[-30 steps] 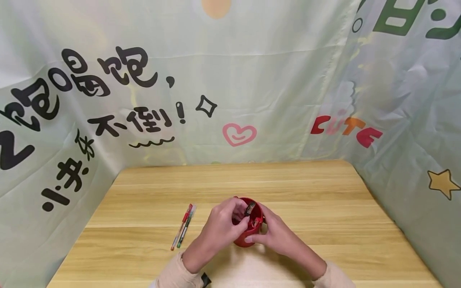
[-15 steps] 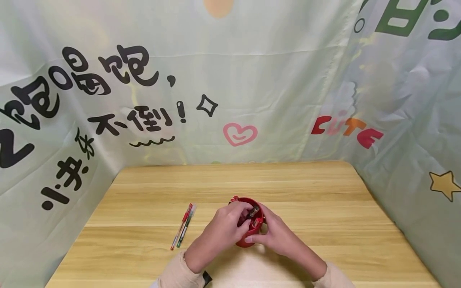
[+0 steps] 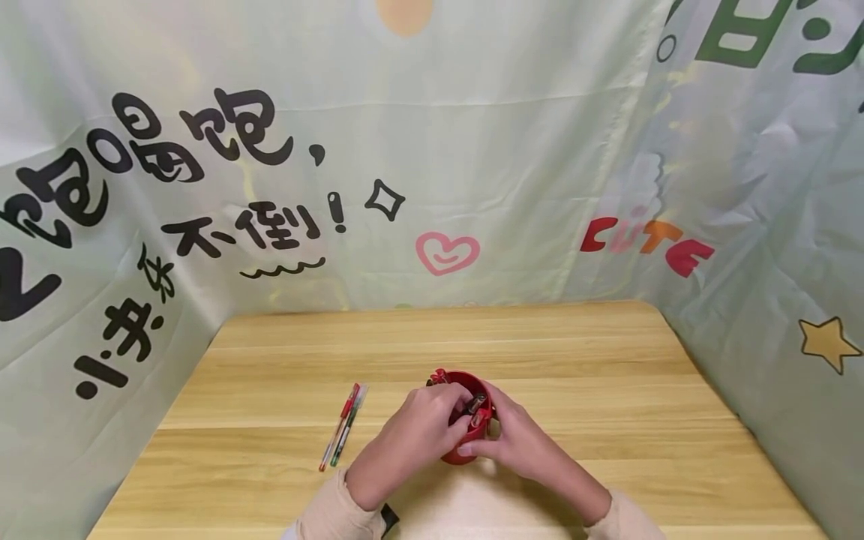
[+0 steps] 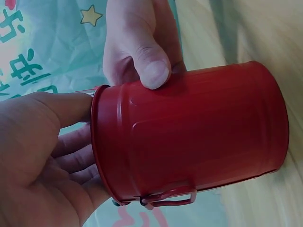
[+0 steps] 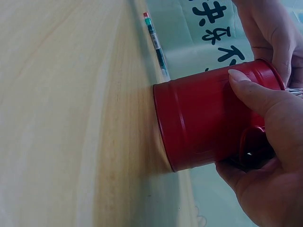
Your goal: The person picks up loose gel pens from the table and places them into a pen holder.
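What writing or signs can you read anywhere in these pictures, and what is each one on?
"CUTE", red and orange letters, on the cloth backdrop, right side.
Black Chinese characters ending in "不倒!", on the backdrop, left side; the rest I cannot read surely.
Large green characters at the top right: cut off, unreadable.
Drawn signs, no words: pink heart, yellow star.
Red tin, pens: no readable text.

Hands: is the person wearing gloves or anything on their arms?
No gloves. The left hand and right hand are bare, with short, plain nails. Both arms have pale beige long sleeves. A small black thing shows at the left cuff; what it is cannot be told.
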Available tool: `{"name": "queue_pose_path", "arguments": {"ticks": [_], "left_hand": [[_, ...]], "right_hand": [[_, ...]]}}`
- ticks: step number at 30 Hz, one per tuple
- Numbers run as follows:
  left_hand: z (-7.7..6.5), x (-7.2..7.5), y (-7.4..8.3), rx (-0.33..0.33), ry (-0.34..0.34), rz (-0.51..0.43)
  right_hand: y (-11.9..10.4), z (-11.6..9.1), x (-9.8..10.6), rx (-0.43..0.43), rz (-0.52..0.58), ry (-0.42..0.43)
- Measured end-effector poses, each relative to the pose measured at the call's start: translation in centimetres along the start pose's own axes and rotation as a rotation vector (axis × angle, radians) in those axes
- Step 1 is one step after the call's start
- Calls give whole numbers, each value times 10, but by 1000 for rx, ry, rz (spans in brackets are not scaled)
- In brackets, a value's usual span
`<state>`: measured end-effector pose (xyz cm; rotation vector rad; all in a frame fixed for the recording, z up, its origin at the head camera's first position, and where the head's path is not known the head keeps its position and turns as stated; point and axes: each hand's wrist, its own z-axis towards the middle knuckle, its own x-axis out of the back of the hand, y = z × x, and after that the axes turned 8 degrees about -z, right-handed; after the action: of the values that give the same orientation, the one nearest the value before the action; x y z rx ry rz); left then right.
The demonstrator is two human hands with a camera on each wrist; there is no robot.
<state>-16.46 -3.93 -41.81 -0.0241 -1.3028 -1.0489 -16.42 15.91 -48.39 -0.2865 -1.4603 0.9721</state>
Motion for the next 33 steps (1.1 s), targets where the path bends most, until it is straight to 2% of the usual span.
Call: {"name": "queue_pose_path", "arguments": {"ticks": [5, 10, 13, 23, 33], "left_hand": [[5, 3, 2, 26, -50, 19], [9, 7, 6, 42, -110, 85], [10, 8, 6, 35, -120, 118], [7, 11, 7, 10, -90, 84], [-1, 19, 10, -2, -35, 95]], "right_hand": [[0, 1, 1, -4, -3, 3], [-1, 1, 1, -4, 11, -4], [-1, 2, 0, 0, 25, -8], [-2, 3, 1, 1, 20, -4], [1, 1, -1, 30, 27, 4]]}}
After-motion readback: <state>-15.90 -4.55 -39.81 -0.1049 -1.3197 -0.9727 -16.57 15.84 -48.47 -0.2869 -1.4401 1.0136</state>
